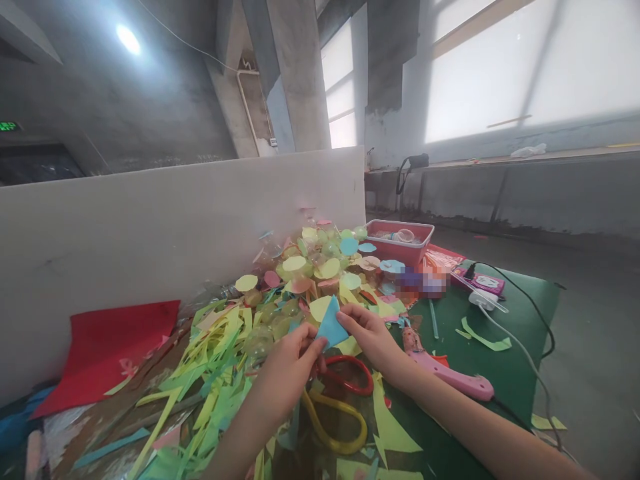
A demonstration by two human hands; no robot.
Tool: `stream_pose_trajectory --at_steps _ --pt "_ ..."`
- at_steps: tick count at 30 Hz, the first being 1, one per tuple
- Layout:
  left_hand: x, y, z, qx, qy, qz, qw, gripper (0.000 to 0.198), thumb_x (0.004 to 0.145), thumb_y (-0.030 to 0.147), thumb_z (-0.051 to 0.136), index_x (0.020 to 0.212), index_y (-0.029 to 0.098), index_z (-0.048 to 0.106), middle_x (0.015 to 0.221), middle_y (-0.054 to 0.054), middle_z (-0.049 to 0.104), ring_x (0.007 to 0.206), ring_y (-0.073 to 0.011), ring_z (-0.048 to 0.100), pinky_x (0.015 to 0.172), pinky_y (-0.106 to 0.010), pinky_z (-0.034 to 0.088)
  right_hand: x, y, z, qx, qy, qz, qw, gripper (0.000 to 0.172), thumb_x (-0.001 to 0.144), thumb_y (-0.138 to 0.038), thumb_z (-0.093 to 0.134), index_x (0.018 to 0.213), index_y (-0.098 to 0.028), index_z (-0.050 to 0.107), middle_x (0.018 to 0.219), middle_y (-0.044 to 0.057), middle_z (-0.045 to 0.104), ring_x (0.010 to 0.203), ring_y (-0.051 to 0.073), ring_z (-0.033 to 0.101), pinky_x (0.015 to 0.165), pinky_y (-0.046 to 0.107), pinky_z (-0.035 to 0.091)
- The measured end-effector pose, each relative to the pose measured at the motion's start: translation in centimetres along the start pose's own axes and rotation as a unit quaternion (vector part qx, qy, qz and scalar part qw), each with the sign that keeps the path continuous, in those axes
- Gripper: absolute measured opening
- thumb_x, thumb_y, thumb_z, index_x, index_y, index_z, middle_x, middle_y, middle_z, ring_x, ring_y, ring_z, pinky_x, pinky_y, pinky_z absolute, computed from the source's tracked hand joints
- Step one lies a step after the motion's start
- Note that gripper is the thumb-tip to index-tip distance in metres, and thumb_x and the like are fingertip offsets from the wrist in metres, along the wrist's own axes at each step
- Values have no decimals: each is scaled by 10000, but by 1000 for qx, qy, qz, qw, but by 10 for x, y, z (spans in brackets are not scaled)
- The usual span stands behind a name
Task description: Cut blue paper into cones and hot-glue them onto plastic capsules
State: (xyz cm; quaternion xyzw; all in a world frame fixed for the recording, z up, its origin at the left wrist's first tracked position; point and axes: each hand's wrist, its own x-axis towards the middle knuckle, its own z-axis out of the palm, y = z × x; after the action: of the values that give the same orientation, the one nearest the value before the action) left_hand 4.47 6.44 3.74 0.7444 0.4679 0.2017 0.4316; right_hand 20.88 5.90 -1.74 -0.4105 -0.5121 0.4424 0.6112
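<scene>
A folded piece of blue paper [332, 327], pointed at the top, is held up between both hands. My left hand [300, 350] pinches its lower left edge between thumb and fingers. On the other side, my right hand [364, 332] grips the right edge near the upper part. Just below the hands lie scissors with one red handle loop [367, 380] and one yellow handle loop [345, 443]; their blades are hidden. Paper strips [225, 347] in yellow and green spread beside my left forearm. A pink glue gun [455, 377] rests close to my right forearm.
Behind the hands is a heap of clear rounded pieces with coloured paper discs [294, 264]. A red bin [405, 243] stands at the back. Red paper [110, 347] lies left, before a white panel [175, 233]. Cables [520, 347] cross the green table's [525, 300] right side.
</scene>
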Motion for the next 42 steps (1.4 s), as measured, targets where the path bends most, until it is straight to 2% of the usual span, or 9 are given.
stream_pose_trajectory --at_steps 12,17,23,30,35,42 --pt "2 -3 -1 38 -2 -20 999 276 859 463 411 734 221 461 562 34 563 528 -146 481 548 -271 340 1 3 0 -18 13 0 1000 436 778 -616 588 682 -198 514 647 -41 414 619 125 391 583 264 329" --pt "2 -3 -1 -8 20 -11 1000 283 836 476 433 716 221 452 551 41 548 518 -139 465 543 -268 354 4 4 -1 2 -28 30 999 452 719 -653 631 728 -208 549 657 -36 496 613 133 481 595 267 407" --pt "5 -5 0 -54 58 4 997 332 812 532 469 737 210 491 548 46 549 495 -126 442 516 -257 337 -1 10 3 52 -134 69 987 419 712 -577 706 855 -193 619 726 -23 609 662 127 549 671 267 444" --pt "6 -6 6 -118 53 22 991 421 771 625 529 700 212 494 515 50 544 487 -126 474 515 -251 366 -2 9 5 61 -123 83 987 453 683 -591 724 805 -167 618 653 -24 612 609 123 543 636 265 429" --pt "7 -5 8 -151 50 24 987 434 712 626 619 683 211 496 515 63 534 478 -114 474 499 -237 374 -2 8 8 98 -161 64 980 417 723 -564 705 787 -164 604 650 -11 633 609 121 559 635 263 421" --pt "8 -8 10 -162 45 26 985 422 749 623 585 700 211 505 522 64 515 491 -113 469 501 -233 370 -4 1 6 74 -151 59 984 376 754 -543 683 748 -180 586 629 -15 621 606 132 557 625 265 417"
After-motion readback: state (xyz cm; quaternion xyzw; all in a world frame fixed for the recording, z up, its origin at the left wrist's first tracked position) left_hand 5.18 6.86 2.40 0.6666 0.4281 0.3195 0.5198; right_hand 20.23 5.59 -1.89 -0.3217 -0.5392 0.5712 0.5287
